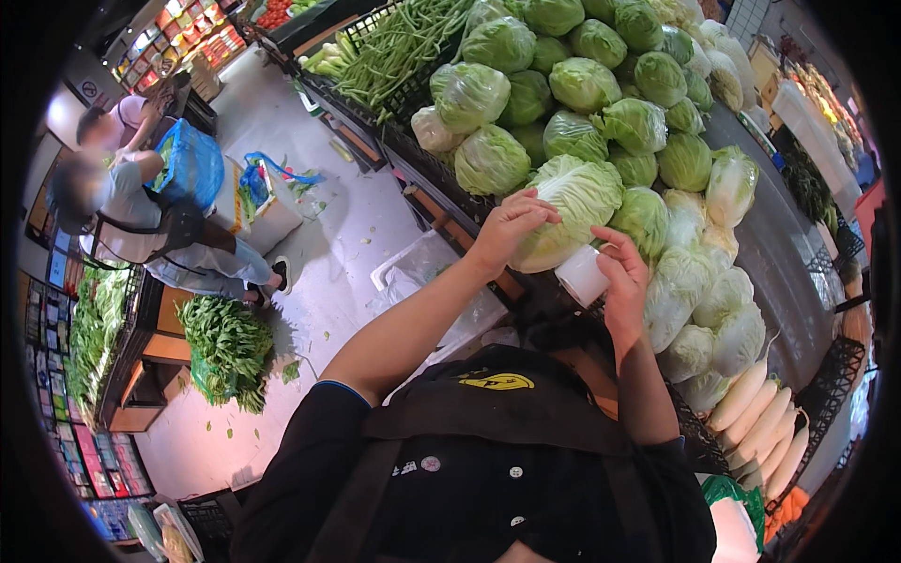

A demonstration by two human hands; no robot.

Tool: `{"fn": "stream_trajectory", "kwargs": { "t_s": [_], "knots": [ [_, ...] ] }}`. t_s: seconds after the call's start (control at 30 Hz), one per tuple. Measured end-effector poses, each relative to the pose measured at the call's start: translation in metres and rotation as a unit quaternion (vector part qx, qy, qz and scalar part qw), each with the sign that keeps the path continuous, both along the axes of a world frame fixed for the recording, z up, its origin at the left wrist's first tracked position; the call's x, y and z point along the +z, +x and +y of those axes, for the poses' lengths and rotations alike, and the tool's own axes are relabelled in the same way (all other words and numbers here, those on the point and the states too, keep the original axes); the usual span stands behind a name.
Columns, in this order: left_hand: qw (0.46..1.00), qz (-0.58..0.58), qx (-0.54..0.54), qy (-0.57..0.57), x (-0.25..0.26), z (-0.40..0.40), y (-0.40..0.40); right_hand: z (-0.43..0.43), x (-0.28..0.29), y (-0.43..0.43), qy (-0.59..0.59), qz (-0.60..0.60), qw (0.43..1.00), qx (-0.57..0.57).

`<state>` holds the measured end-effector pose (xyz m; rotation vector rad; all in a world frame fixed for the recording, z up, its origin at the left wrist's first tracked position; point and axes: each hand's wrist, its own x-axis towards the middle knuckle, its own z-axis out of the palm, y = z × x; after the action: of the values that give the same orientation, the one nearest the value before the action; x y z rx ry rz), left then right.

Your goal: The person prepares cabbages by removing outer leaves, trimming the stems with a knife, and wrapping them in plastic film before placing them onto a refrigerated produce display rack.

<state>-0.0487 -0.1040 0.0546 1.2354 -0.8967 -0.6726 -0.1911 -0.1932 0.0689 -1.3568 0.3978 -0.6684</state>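
Observation:
A pale green napa cabbage (578, 190) lies before me at the near edge of the vegetable display. My left hand (512, 229) is over its left side, fingers bent and close together; whether they grip the leaves or something thin cannot be made out. In my right hand (623, 271) is a small white roll (583, 276), apparently of tape or film, tilted beside the cabbage's lower end. The thumb and fingers hold it at its right side. Round green cabbages (584, 84), some in clear wrap, are heaped behind, and wrapped napa cabbages (679, 281) lie to the right.
Green beans (405, 49) fill a black crate at the upper left. White radishes (764, 426) lie at the lower right. Below the display stands a white foam box (422, 260) with plastic in it. Leafy greens (225, 348) and two people (134, 204) are on the left.

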Motion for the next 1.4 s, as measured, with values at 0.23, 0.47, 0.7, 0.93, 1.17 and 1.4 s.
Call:
{"fn": "stream_trajectory", "kwargs": {
  "t_s": [0.23, 0.47, 0.7, 0.93, 1.17, 1.4],
  "knots": [
    [0.996, -0.076, -0.034, 0.033, 0.007, 0.006, -0.007, 0.014, 0.008, 0.004, -0.044, -0.026, 0.998, 0.041],
    [0.998, -0.051, 0.009, 0.037, 0.001, 0.004, -0.009, 0.001, -0.012, 0.008, -0.141, 0.177, 0.974, -0.005],
    [0.974, -0.203, 0.091, 0.035, -0.004, 0.002, -0.009, -0.026, 0.018, 0.019, -0.062, 0.195, 0.979, -0.012],
    [0.902, -0.418, 0.105, 0.038, 0.004, 0.003, -0.027, -0.040, 0.029, 0.068, -0.348, 0.350, 0.869, -0.047],
    [0.883, -0.437, 0.097, 0.139, 0.008, 0.002, -0.029, -0.036, 0.041, 0.077, -0.432, 0.446, 0.784, -0.005],
    [0.801, -0.550, 0.149, 0.184, 0.007, -0.001, -0.029, -0.055, 0.043, 0.071, -0.272, 0.432, 0.858, 0.056]
  ]
}}
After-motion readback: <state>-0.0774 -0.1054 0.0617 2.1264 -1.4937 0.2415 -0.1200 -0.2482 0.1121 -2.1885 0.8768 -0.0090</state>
